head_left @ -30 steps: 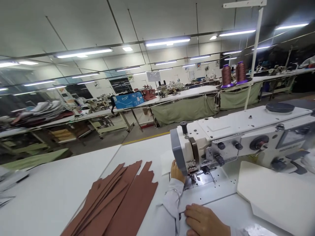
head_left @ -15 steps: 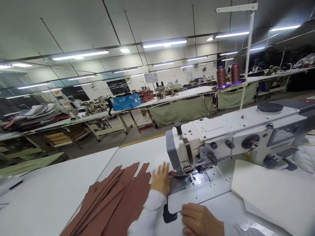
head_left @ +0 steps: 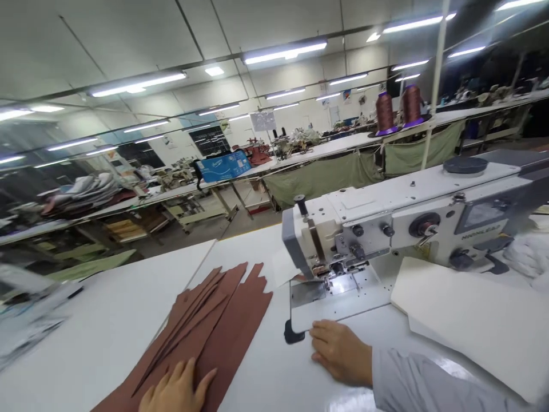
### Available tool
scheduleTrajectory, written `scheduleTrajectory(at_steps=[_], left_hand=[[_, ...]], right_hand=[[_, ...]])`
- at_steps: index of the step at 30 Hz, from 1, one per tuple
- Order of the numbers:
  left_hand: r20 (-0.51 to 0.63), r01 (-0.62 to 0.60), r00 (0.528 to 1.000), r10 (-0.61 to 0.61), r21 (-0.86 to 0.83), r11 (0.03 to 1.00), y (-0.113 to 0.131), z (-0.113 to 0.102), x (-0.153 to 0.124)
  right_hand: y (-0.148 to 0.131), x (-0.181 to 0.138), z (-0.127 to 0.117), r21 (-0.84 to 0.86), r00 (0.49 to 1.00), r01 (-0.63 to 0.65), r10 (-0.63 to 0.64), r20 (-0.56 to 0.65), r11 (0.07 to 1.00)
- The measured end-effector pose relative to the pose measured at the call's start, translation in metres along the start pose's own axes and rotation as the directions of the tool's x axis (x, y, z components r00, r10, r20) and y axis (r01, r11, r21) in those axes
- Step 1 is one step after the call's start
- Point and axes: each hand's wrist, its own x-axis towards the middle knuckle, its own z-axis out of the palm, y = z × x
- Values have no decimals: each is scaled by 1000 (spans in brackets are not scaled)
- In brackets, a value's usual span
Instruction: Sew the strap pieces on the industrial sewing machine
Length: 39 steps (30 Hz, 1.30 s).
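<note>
My left hand (head_left: 178, 389) lies on a pile of reddish-brown cut fabric pieces (head_left: 238, 317), thumb and fingers apart. The lower part of that hand is cut off by the frame. The pieces overlap lengthwise, with notched far ends. On the white tabletop, just in front of the sewing machine (head_left: 355, 220), rests my right hand (head_left: 341, 352). Its fingers are slightly bent and loosely spread, with nothing visible in them. The fingertips are close to the metal bed plate (head_left: 343, 300) and its black corner piece (head_left: 293, 333). A small brown bit shows behind the machine head.
White sheets (head_left: 467, 315) are stacked to the right under the machine arm, beside white cloth (head_left: 532, 257). Brown thread cones (head_left: 386, 114) stand on a holder behind. A blue box (head_left: 225, 167) sits on a farther bench. Blurred plastic-like material (head_left: 34, 320) lies at the left.
My left hand has moved from beside the machine head back to the near end of the brown pieces. My right hand stays by the bed plate. The view has shifted slightly.
</note>
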Motion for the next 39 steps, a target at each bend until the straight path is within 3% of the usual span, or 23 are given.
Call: scheduleTrajectory(at_steps=[3, 6, 10, 16, 19, 23, 25, 29, 31, 35, 37, 39], left_hand=[[77, -57, 996, 53, 43, 997, 25, -35, -13], [170, -2, 985, 4, -9, 1000, 42, -51, -16], [188, 51, 981, -38, -67, 996, 49, -49, -15], [170, 56, 985, -42, -79, 995, 51, -49, -8], [168, 24, 986, -5, -107, 994, 56, -56, -18], [339, -46, 933, 118, -212, 976, 66, -64, -45], [404, -24, 907, 122, -239, 971, 69, -65, -54], [430, 25, 899, 83, -239, 971, 76, -68, -59], [439, -26, 889, 131, -237, 971, 90, -72, -67], [312, -353, 849, 427, -266, 897, 137, -85, -103], [218, -427, 846, 487, -271, 863, 159, -90, -122], [206, -429, 844, 496, -296, 853, 174, -94, -136]], right_hand=[[-1, -6, 2, 38, 999, 13, -11, -33, 999], [1, -11, 5, 73, 997, 47, -42, -66, 996], [6, -14, 7, 78, 992, 93, -86, -91, 993], [8, -16, 6, 36, 990, 110, -106, -95, 993], [9, -17, 7, -20, 988, 122, -124, -95, 992], [12, -21, 11, -54, 984, 144, -148, -94, 988], [14, -23, 13, -59, 983, 152, -157, -97, 987], [11, -19, 8, -55, 979, 158, -163, -124, 986], [3, -13, 2, -51, 973, 183, -188, -137, 982], [-17, -7, -5, -30, 942, 334, -334, -14, 942], [-20, -10, -4, -22, 949, 314, -314, 17, 949], [-19, -17, -4, -45, 975, 222, -221, 17, 974]])
